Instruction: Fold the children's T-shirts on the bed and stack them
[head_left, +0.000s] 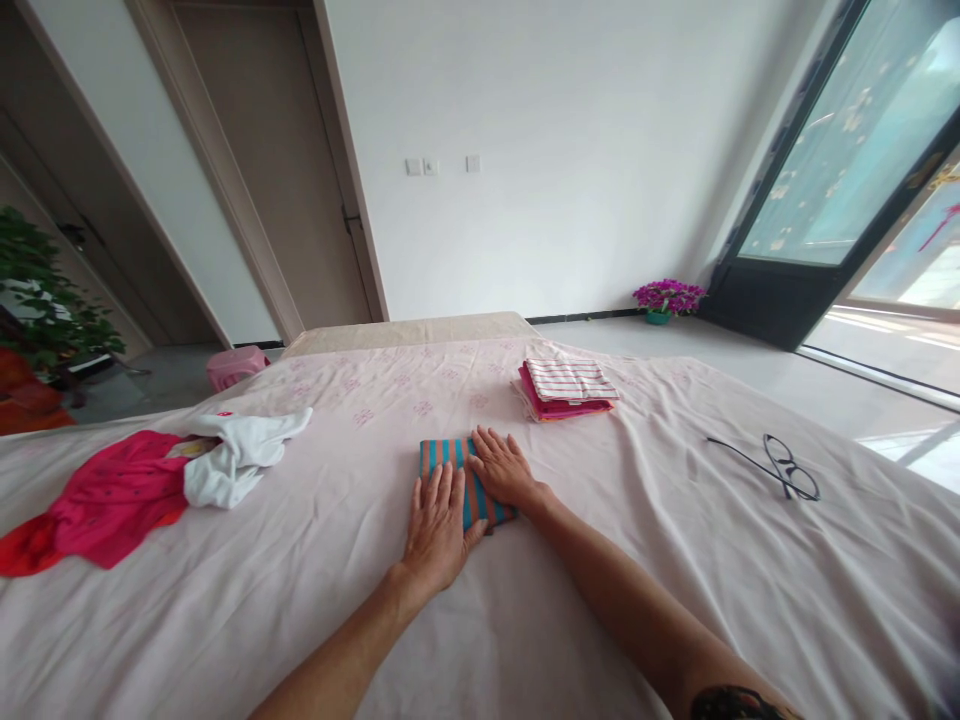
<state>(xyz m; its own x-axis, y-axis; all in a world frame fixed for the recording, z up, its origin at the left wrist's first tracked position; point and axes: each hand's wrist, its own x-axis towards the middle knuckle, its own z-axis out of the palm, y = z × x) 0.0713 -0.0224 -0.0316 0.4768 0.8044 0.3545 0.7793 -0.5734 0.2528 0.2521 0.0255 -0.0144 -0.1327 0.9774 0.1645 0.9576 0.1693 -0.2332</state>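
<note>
A small folded cloth with teal and orange stripes (450, 458) lies on the pale pink bed sheet (600, 560). My left hand (436, 525) rests flat on its near left part, fingers stretched out. My right hand (506, 470) lies flat on its right side, fingers spread. Neither hand grips anything. Behind the cloth sits a stack of folded clothes (566, 388), red-striped white on top, pink beneath.
At the left lies a loose heap of clothes: a pink garment (112, 495) and a white one (236, 455). Black glasses (784, 468) lie on the sheet at the right. A pink stool (236, 366), a leafy plant (45, 300) and potted purple flowers (667, 298) stand on the floor.
</note>
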